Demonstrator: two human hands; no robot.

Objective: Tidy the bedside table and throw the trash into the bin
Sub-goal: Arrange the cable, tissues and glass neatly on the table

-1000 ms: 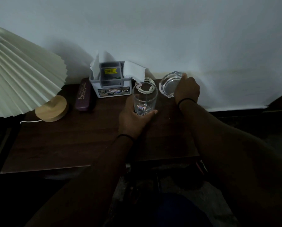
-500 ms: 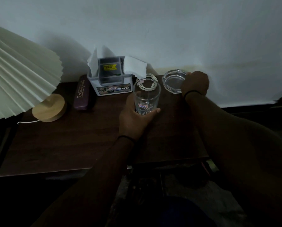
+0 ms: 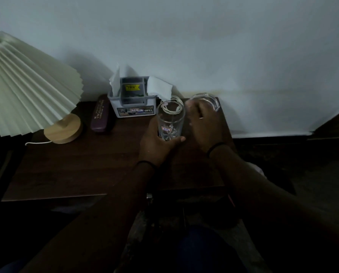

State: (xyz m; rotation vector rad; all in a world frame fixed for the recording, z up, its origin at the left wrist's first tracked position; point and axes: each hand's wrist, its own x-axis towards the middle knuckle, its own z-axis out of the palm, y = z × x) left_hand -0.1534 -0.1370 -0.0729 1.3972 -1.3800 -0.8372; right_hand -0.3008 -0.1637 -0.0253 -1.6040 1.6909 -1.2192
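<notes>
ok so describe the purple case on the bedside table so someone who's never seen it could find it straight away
Start at the pleated cream lamp on the left of the dark wooden bedside table. Just right of its round wooden base, against the wall, lies the purple case, with the grey organiser box on its other side. It is the only long, slim, dark purple thing there, lying flat with pale lettering along its lid.

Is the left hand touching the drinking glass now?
Touching. The head view shows the left hand wrapped around the lower part of the glass, thumb pressed against its base.
</notes>
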